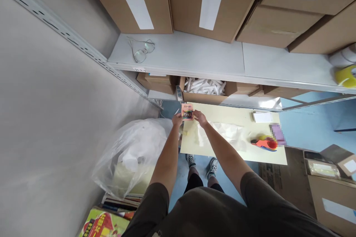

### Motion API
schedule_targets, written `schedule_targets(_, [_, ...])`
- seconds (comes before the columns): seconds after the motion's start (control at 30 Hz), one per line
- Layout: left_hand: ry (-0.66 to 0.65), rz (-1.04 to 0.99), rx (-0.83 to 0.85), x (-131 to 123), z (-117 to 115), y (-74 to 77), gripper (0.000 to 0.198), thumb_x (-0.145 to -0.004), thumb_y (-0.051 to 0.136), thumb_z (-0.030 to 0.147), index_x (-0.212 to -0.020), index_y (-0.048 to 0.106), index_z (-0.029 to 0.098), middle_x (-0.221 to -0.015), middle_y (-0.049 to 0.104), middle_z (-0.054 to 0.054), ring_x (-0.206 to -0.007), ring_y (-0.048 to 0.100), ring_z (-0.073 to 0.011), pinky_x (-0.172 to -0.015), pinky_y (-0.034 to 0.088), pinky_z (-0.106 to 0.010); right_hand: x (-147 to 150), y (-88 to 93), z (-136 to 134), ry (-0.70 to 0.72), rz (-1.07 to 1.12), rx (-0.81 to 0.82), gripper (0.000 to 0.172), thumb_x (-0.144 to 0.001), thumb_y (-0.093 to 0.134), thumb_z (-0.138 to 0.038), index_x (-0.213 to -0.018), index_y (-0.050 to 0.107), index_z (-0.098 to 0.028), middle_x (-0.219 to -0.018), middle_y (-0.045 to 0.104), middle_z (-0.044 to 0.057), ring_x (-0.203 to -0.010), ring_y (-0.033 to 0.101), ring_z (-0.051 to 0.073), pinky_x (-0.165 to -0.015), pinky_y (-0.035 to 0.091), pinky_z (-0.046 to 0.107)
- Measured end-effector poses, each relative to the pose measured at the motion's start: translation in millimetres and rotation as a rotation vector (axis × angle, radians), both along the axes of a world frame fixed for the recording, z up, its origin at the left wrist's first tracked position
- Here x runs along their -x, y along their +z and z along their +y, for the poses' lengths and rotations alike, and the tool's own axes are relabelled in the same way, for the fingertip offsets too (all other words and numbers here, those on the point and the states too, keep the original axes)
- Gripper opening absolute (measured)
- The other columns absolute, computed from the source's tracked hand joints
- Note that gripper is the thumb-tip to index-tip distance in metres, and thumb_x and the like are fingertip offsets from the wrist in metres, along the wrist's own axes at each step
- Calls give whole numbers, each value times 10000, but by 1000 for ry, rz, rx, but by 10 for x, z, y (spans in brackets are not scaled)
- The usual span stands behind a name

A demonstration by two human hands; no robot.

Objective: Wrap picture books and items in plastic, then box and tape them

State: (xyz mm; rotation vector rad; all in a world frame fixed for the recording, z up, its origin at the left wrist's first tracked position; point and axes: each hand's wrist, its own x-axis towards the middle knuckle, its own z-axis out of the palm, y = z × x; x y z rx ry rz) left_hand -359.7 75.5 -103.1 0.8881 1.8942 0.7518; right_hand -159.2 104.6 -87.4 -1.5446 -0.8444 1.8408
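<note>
A small flat pink piece with a colourful picture on its front (187, 112) is held up over the left end of the pale yellow table (250, 118); whether it is a card, booklet or packet I cannot tell. My left hand (177, 119) closes on its left edge. At the right edge, my right hand (199, 116) has its fingers closed on it too. A thin white stick-like thing (177, 111) shows just above my left hand. Beneath my right forearm, a crumpled translucent sheet (226, 131) lies on the table.
An orange-red tape dispenser (264, 143) and a white block (262, 117) rest on the table's right. Behind stands a shelf with cartons (201, 3), glasses (144, 51) and a box of white strips (205, 86). A large plastic bag (133, 152) stands left, cartons (332, 192) right.
</note>
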Motion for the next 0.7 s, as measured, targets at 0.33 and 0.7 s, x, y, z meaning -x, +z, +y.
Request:
schedule_targets(0.33, [-20, -539, -72, -581, -461, 716, 549, -774, 898, 435, -1232, 819, 143, -1017, 813, -90, -850, 733, -181, -849, 628, -347, -823, 749, -536, -114, 113, -103, 527, -666, 888, -485, -1109, 753, -232, -1014, 824, 80, -994, 765, 280, -965, 587, 466])
schedule_targets(0.7, [-74, -102, 177, -1412, -1254, 488, 223, -778, 816, 259, -979, 852, 169, -862, 815, -71, -955, 788, -271, -894, 608, -365, -1472, 456, -1509, -185, 63, -28, 366, -574, 952, -369, -833, 751, -206, -876, 822, 110, -838, 795, 308, -823, 645, 477])
